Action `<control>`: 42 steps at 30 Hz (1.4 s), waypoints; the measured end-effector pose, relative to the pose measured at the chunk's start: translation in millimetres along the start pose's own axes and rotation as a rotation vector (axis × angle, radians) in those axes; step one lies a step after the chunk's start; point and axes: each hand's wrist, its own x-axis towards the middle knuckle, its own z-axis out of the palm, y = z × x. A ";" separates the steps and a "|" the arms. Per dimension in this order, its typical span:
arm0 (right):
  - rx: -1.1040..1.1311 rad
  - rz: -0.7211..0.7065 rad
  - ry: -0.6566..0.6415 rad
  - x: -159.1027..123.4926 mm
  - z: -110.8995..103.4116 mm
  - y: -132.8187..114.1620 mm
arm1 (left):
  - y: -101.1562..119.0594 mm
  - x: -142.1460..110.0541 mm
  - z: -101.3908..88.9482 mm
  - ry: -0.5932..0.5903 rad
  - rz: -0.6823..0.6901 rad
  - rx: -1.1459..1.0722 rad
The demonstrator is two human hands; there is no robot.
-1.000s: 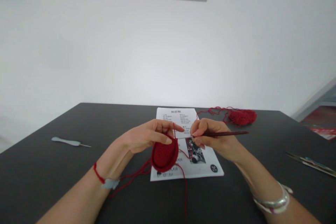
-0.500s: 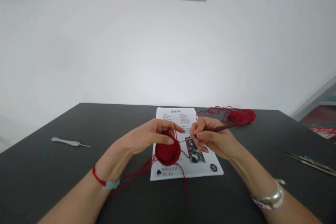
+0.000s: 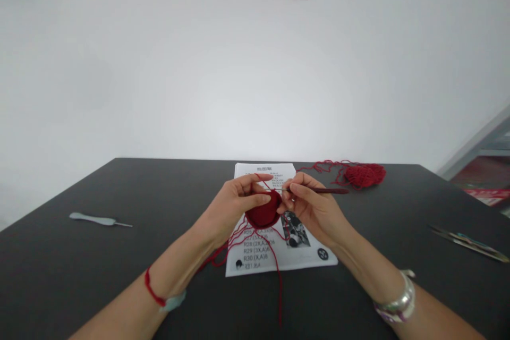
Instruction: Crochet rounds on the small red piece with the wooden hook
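My left hand [image 3: 243, 197] pinches a round, dark red crochet piece [image 3: 263, 212] between thumb and fingers, its index finger stretched out with red yarn running over it. In my right hand [image 3: 308, 199] is a crochet hook [image 3: 329, 190] with a dark red handle, held almost level. The hook's metal tip meets the upper edge of the crochet piece, and the right fingertips touch the piece's right side. Loose red yarn strands [image 3: 278, 276] hang below the work. Underneath lie printed pattern sheets [image 3: 295, 257], partly covered by both hands.
A ball of red yarn [image 3: 364, 175] lies at the back right of the black table [image 3: 167, 186]. A grey-handled crochet hook [image 3: 99, 220] is at the left. Metal scissors or tweezers [image 3: 468, 243] lie at the right edge. Behind the table stands a white wall.
Both hands have lifted the crochet piece slightly up and to the right and come closer together. The hook has swung from slanted to nearly level, and the piece is tilted differently.
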 end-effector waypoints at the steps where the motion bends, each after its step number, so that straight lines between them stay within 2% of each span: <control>1: -0.018 -0.014 -0.009 0.1 -1.1 -1.5 | 0.9 -0.3 -0.4 0.007 -0.001 0.005; 9: -0.378 -0.239 -0.055 -0.5 -10.9 -2.4 | 4.4 -4.5 3.4 0.071 0.059 0.081; 15: -0.658 -0.320 -0.016 -7.7 -7.2 -1.2 | 2.9 -3.2 3.7 0.096 0.082 0.151; 19: -0.910 -0.525 -0.012 -11.3 -1.5 1.8 | 0.4 -4.6 4.5 0.134 0.098 0.188; 22: -1.100 -0.725 -0.046 -13.2 2.5 8.3 | -2.6 -6.1 6.7 0.193 0.118 0.261; 24: -1.173 -0.801 -0.076 -14.0 4.3 13.1 | -4.6 -7.5 9.8 0.236 0.125 0.297; 29: -1.254 -0.834 -0.135 -10.4 -1.2 18.7 | -7.5 -10.3 16.8 0.250 0.110 0.273; 32: -1.338 -0.860 -0.303 -4.7 -12.0 16.4 | -8.8 -8.0 13.3 0.189 0.024 0.119; 35: -1.413 -0.951 -0.432 -1.7 -19.2 13.7 | -10.7 -3.9 7.5 0.102 -0.118 -0.118; 37: -1.475 -1.024 -0.423 -2.9 -18.9 14.5 | -11.7 -2.5 6.3 0.077 -0.196 -0.232; 39: -1.508 -1.035 -0.351 -5.8 -15.5 18.2 | -12.0 -3.2 8.2 0.100 -0.195 -0.249; 42: -1.319 -0.872 -0.190 -9.6 -8.9 25.8 | -11.0 -6.3 13.5 0.164 -0.057 -0.096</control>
